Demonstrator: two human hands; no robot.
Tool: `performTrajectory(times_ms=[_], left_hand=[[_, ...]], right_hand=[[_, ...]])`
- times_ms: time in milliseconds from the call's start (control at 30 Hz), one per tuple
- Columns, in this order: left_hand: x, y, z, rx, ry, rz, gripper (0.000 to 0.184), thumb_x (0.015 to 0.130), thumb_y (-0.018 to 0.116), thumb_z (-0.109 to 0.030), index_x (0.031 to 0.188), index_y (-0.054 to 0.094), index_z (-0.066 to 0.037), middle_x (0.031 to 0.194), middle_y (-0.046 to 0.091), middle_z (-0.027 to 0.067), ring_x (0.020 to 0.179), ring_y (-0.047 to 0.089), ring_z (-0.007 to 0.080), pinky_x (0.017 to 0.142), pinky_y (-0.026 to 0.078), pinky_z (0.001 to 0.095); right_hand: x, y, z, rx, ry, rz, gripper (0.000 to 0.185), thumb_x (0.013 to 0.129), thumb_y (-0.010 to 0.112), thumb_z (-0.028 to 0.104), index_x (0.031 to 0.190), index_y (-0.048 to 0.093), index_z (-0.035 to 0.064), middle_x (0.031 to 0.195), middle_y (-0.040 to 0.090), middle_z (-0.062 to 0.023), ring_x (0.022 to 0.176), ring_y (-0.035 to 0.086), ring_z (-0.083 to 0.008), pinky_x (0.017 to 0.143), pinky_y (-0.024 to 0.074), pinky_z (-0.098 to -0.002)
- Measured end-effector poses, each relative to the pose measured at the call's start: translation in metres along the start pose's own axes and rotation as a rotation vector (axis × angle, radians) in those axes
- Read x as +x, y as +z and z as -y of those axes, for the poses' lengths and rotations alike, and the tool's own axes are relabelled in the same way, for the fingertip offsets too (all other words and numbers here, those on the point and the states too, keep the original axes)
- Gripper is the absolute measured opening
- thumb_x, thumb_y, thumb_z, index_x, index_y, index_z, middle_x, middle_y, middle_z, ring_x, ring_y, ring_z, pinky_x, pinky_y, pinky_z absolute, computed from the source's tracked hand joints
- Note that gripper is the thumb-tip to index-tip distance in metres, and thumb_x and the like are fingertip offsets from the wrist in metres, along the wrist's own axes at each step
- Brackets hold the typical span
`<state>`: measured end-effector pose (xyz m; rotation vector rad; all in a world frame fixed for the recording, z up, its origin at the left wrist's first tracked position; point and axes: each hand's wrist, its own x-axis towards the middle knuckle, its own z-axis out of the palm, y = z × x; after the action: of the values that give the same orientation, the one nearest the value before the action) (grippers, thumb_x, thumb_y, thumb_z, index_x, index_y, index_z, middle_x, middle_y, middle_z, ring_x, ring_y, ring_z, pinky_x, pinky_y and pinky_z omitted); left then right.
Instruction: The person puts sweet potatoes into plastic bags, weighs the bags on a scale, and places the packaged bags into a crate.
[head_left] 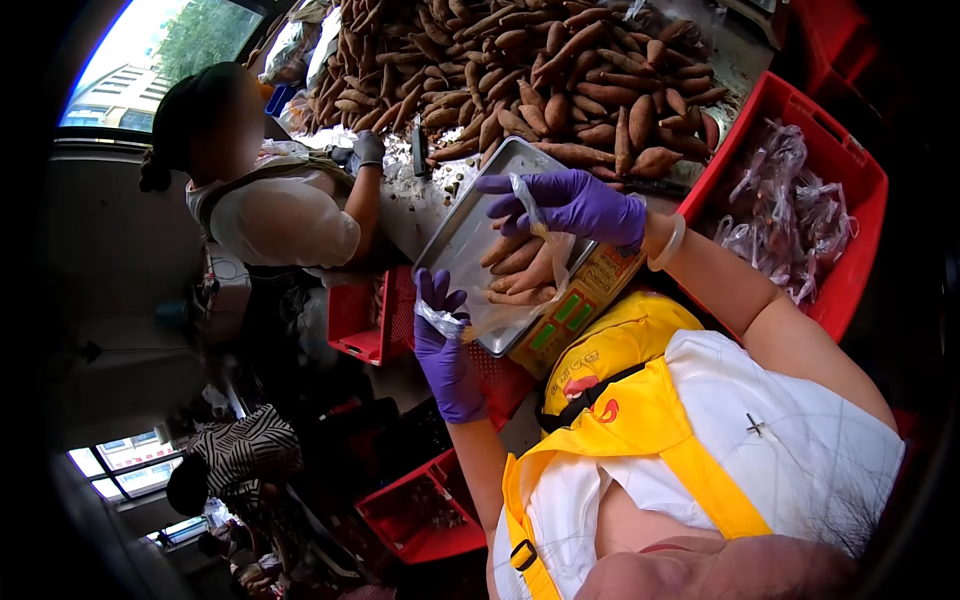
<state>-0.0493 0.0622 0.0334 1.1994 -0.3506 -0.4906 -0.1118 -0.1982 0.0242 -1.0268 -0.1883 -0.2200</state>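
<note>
A clear plastic bag (490, 312) with several sweet potatoes (522, 262) in it lies on the metal tray (462, 214) of a yellow scale (590, 300). My left hand (447, 345), in a purple glove, holds one handle of the bag at the tray's lower left edge. The other handle is looped at the fingers of my right hand (575, 203), also purple-gloved, above the tray's right part. Both handles are drawn apart, and the bag's mouth is spread between them. Green digits glow on the scale's display, too small to read.
A large heap of sweet potatoes (560, 80) covers the table behind the scale. At the right stands a red crate (868, 215) of plastic bags (785, 205). A co-worker (290, 210) with gloved hands is at the left, near red crates (350, 318). Another red crate (400, 500) sits lower down.
</note>
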Motion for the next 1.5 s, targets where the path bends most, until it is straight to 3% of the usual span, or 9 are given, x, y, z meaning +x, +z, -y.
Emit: performTrajectory(times_ms=[133, 233, 400, 533, 733, 800, 900, 1267, 1500], left_hand=[[-0.010, 0.019, -0.004, 0.079, -0.013, 0.030, 0.085, 0.072, 0.078, -0.005, 0.145, 0.036, -0.006, 0.139, 0.048, 0.0104, 0.106, 0.055, 0.0153, 0.090, 0.045, 0.0267], [-0.009, 0.017, 0.004, 0.045, -0.002, 0.056, 0.087, 0.070, 0.079, -0.003, 0.145, 0.036, -0.006, 0.140, 0.048, 0.0100, 0.107, 0.055, 0.0151, 0.091, 0.045, 0.0269], [-0.016, 0.025, 0.003, -0.012, -0.075, 0.020, 0.088, 0.070, 0.080, -0.002, 0.146, 0.034, -0.006, 0.140, 0.047, 0.0097, 0.107, 0.055, 0.0138, 0.092, 0.046, 0.0265], [-0.012, 0.026, 0.003, 0.010, -0.018, 0.035, 0.089, 0.072, 0.078, -0.002, 0.148, 0.031, -0.008, 0.141, 0.047, 0.0086, 0.105, 0.056, 0.0124, 0.090, 0.047, 0.0264], [-0.008, 0.029, 0.011, -0.063, 0.022, 0.083, 0.092, 0.073, 0.076, 0.002, 0.149, 0.026, -0.008, 0.143, 0.043, 0.0101, 0.100, 0.060, 0.0125, 0.087, 0.049, 0.0247], [-0.011, 0.026, 0.012, -0.019, 0.039, 0.066, 0.089, 0.074, 0.077, -0.007, 0.149, 0.028, -0.008, 0.144, 0.041, 0.0134, 0.094, 0.061, 0.0127, 0.086, 0.048, 0.0255], [-0.017, 0.027, 0.011, -0.004, 0.000, 0.057, 0.089, 0.075, 0.077, -0.008, 0.149, 0.027, -0.009, 0.143, 0.042, 0.0140, 0.093, 0.061, 0.0117, 0.085, 0.049, 0.0244], [-0.016, 0.024, 0.008, -0.028, -0.006, 0.060, 0.090, 0.075, 0.073, 0.002, 0.150, 0.025, -0.008, 0.141, 0.045, 0.0117, 0.096, 0.060, 0.0115, 0.086, 0.049, 0.0235], [-0.020, 0.021, 0.015, -0.073, -0.022, 0.077, 0.088, 0.077, 0.073, -0.001, 0.150, 0.024, -0.007, 0.139, 0.048, 0.0114, 0.096, 0.060, 0.0122, 0.087, 0.049, 0.0235]], right_hand=[[0.004, -0.008, -0.028, -0.103, 0.112, 0.116, 0.029, 0.094, 0.059, 0.018, 0.121, 0.062, 0.0078, 0.109, 0.068, -0.0085, 0.098, 0.065, -0.0175, 0.088, 0.0516, -0.0314], [0.012, 0.000, -0.018, -1.369, 0.298, 0.210, 0.029, 0.091, 0.054, 0.020, 0.118, 0.063, 0.0193, 0.106, 0.064, -0.0202, 0.094, 0.064, -0.0322, 0.083, 0.0503, -0.0384], [0.009, -0.002, -0.038, -1.645, 0.174, 0.047, 0.021, 0.084, 0.058, 0.015, 0.102, 0.065, 0.0062, 0.096, 0.065, -0.0175, 0.083, 0.065, -0.0342, 0.072, 0.0520, -0.0397], [0.006, 0.052, 0.018, -1.426, -0.651, -0.235, 0.015, 0.081, 0.063, 0.013, 0.095, 0.064, 0.0055, 0.095, 0.066, -0.0137, 0.085, 0.066, -0.0292, 0.071, 0.0529, -0.0349], [0.030, 0.020, -0.059, -1.319, 0.296, 0.277, 0.031, 0.078, 0.070, 0.019, 0.105, 0.066, 0.0043, 0.098, 0.068, -0.0183, 0.091, 0.065, -0.0324, 0.080, 0.0508, -0.0391], [0.042, 0.001, -0.057, -0.899, 0.783, -0.313, 0.030, 0.083, 0.067, 0.026, 0.104, 0.070, 0.0056, 0.101, 0.067, -0.0207, 0.094, 0.065, -0.0332, 0.084, 0.0495, -0.0370], [0.039, -0.042, -0.068, -1.462, 0.515, 0.082, 0.037, 0.080, 0.067, 0.031, 0.108, 0.068, 0.0065, 0.103, 0.066, -0.0213, 0.097, 0.064, -0.0346, 0.087, 0.0486, -0.0386], [0.033, -0.030, -0.095, -1.393, 0.289, 0.297, 0.035, 0.085, 0.059, 0.033, 0.108, 0.068, 0.0087, 0.103, 0.067, -0.0181, 0.092, 0.064, -0.0367, 0.082, 0.0497, -0.0409], [0.057, -0.041, -0.101, -1.535, 0.676, 0.418, 0.038, 0.084, 0.059, 0.039, 0.102, 0.070, 0.0086, 0.100, 0.068, -0.0175, 0.090, 0.064, -0.0358, 0.080, 0.0495, -0.0403]])
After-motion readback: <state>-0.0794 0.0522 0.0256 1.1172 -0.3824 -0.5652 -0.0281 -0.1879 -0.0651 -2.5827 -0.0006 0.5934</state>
